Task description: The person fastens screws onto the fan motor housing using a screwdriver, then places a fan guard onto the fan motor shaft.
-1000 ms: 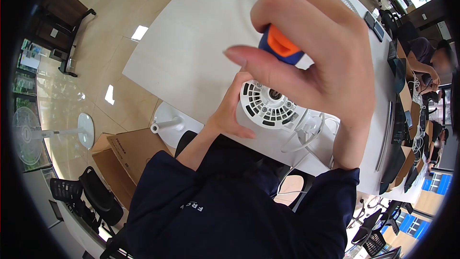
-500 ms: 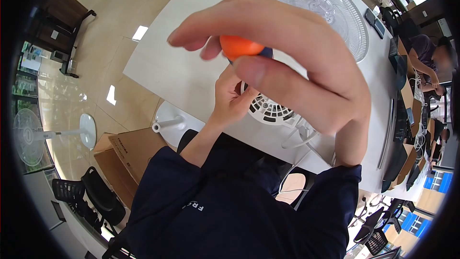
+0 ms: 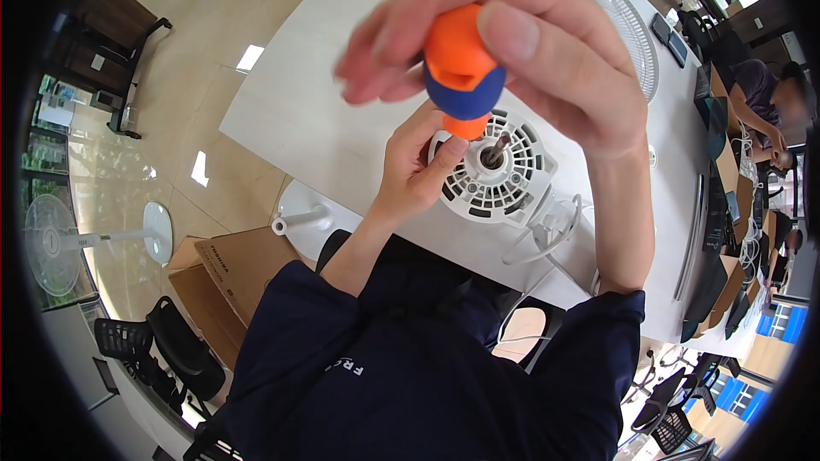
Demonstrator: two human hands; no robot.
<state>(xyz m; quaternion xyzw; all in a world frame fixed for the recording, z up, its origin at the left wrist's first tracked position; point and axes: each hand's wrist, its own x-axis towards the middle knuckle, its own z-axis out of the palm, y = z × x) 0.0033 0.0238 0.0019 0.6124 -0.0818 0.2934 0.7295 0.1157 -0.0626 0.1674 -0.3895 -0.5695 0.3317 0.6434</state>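
My right hand (image 3: 564,60) is raised over the table, its thumb against the top of a screwdriver (image 3: 465,90) with an orange and blue handle and its fingers curled loosely around the far side. The screwdriver points down, its shaft and tip hidden. Below it, my left hand (image 3: 414,162) is closed at the left edge of the white fan motor housing (image 3: 491,201), thumb on the near side close to the screwdriver's orange collar. A metal shaft (image 3: 500,149) sticks up from the housing's slotted round face.
A clear fan blade and white grille (image 3: 632,26) lie at the back of the white table (image 3: 299,77). A phone (image 3: 669,40) is beyond them. A white cord (image 3: 559,243) runs from the motor. Boxes (image 3: 726,265) line the right, near another person (image 3: 760,102). A cardboard box (image 3: 248,269) stands at left.
My right hand has shifted up and its fingers have loosened, exposing more of the screwdriver handle and the motor's face. My left hand stays in about the same place.
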